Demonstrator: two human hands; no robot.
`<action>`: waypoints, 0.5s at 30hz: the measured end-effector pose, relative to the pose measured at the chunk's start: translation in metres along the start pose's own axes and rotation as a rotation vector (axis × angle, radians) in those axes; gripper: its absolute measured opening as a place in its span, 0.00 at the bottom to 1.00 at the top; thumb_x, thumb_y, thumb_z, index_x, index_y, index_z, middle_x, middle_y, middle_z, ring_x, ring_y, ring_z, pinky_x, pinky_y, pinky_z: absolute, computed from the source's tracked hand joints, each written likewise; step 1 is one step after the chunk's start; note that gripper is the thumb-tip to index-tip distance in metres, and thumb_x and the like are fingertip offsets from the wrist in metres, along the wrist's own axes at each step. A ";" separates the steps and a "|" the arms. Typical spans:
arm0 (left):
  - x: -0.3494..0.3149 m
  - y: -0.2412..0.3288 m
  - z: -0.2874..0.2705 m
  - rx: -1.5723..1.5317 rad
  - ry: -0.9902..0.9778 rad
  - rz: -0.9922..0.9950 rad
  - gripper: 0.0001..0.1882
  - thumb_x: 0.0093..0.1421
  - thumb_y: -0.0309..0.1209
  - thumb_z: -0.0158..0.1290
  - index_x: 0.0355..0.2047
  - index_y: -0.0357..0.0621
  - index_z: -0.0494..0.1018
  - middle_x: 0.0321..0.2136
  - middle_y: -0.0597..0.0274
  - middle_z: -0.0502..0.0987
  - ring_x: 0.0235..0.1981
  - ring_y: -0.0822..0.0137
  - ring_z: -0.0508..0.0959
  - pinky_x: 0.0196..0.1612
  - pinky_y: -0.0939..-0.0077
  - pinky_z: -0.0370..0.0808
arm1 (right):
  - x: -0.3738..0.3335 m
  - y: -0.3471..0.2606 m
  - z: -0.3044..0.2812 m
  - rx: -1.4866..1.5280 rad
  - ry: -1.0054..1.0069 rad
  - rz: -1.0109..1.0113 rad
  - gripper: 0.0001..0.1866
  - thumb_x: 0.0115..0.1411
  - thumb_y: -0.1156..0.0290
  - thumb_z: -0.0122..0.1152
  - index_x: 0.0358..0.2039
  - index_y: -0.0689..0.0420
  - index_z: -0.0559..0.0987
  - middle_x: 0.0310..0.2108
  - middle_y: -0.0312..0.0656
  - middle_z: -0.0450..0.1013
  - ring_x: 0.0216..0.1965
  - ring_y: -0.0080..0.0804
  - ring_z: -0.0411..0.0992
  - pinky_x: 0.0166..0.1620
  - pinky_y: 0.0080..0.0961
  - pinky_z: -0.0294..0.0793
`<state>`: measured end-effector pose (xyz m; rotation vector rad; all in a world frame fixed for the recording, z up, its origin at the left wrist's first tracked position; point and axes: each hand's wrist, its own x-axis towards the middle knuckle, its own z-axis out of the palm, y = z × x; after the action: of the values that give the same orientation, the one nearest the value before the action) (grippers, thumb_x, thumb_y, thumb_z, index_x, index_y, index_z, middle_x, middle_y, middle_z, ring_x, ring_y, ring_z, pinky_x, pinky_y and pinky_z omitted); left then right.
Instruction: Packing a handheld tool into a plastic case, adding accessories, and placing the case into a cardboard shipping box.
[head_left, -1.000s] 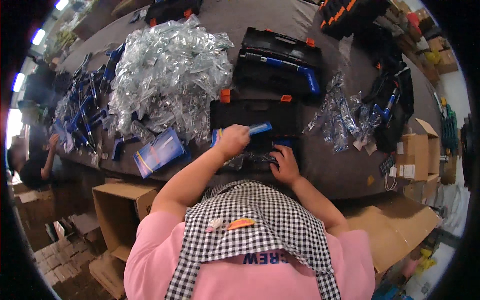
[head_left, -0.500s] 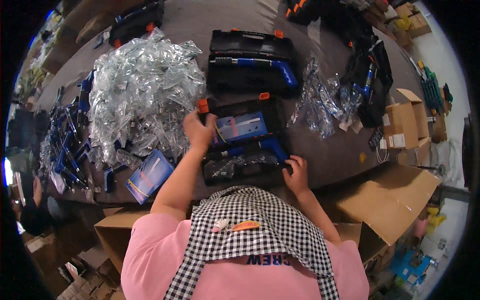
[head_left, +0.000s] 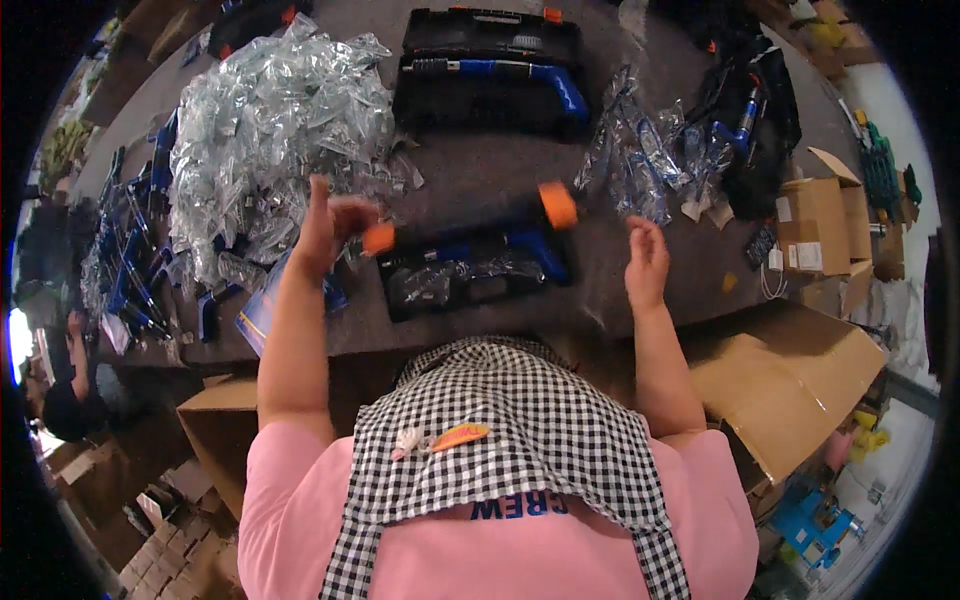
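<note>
A black plastic case [head_left: 478, 303] lies directly before me, its lid raised part-way and blurred. Orange latches [head_left: 557, 205] stick out from the lid's edge. Inside the case rest a blue-and-black pistol-shaped tool [head_left: 538, 252] and parts in clear plastic bags [head_left: 430, 284]. My left hand [head_left: 330, 228], open and somewhat blurred, is just beside the left latch, thumb raised; whether it touches the lid I cannot tell. To the right of the case, my right hand [head_left: 647, 262] hovers open, apart from it and holding nothing.
A second open case [head_left: 490, 100] with a similar tool lies beyond. Clear-bagged parts form a big heap [head_left: 280, 140] at left, beside loose blue tools [head_left: 130, 270] and a blue booklet [head_left: 255, 315]. More bagged pieces [head_left: 640, 150] lie right. Cardboard boxes [head_left: 780, 375] stand at the near edge.
The near case's lid has swung up toward me, hiding the booklet inside it. My left hand has moved left off the latch; my right hand has moved away rightward. The view has shifted.
</note>
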<state>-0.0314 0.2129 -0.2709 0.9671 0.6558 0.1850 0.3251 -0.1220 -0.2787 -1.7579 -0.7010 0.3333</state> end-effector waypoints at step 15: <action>-0.076 -0.111 0.110 1.899 0.008 0.095 0.55 0.34 0.51 0.66 0.64 0.71 0.52 0.67 0.63 0.46 0.68 0.47 0.40 0.54 0.21 0.47 | -0.031 0.012 0.063 -1.066 -1.091 -0.564 0.49 0.50 0.50 0.62 0.66 0.53 0.48 0.67 0.59 0.33 0.67 0.64 0.28 0.58 0.62 0.54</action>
<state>-0.0420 0.0400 -0.2852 2.8021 0.6908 -0.4867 0.2690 -0.0942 -0.3137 -2.1214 -2.4439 0.5819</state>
